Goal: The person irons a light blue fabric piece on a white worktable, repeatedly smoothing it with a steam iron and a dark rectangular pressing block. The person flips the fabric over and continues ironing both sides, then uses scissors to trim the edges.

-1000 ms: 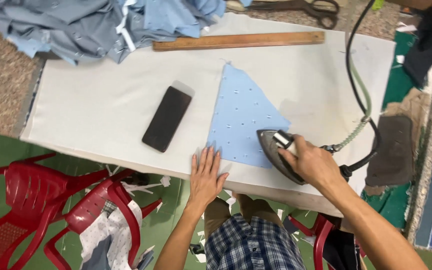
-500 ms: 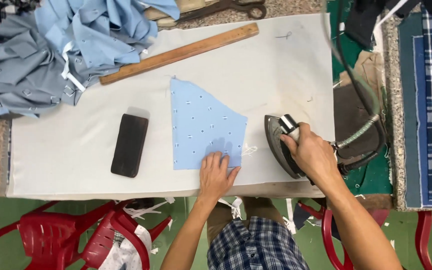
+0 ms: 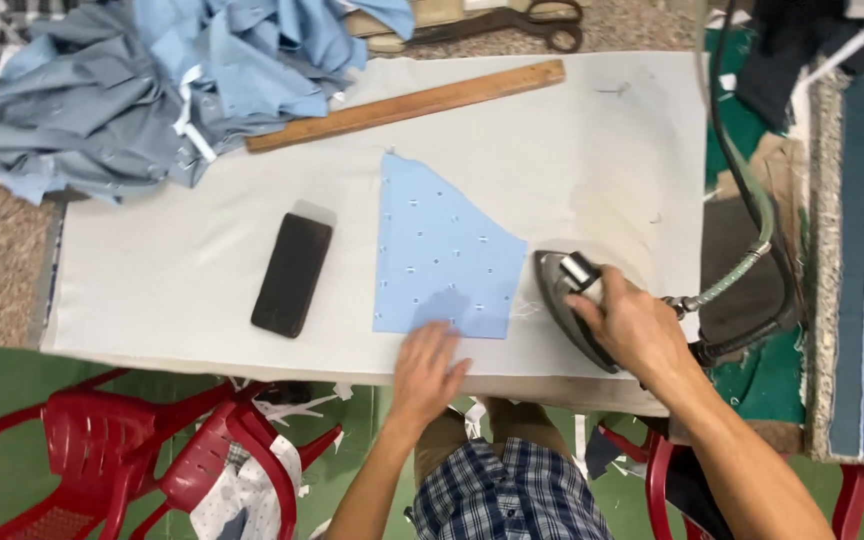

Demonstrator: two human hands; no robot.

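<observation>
A light blue patterned fabric piece (image 3: 439, 250) lies flat on the white padded ironing table (image 3: 202, 240). My left hand (image 3: 426, 372) hovers, blurred, at the table's front edge just below the fabric's lower edge, fingers spread, holding nothing. My right hand (image 3: 632, 330) grips the handle of a dark steam iron (image 3: 560, 296), which rests on the table just right of the fabric. A hose and cord (image 3: 747, 210) run from the iron's rear up to the far right.
A dark rectangular block (image 3: 292, 274) lies left of the fabric. A wooden ruler (image 3: 407, 104) lies at the back, with scissors (image 3: 512, 22) beyond it. A heap of blue and grey cloth (image 3: 152, 90) fills the back left. Red plastic chairs (image 3: 122, 440) stand below the table.
My left hand has slid off the fabric's lower corner toward the table's front edge. The iron has stayed to the right of the fabric, off it, after pressing its corner a second ago.
</observation>
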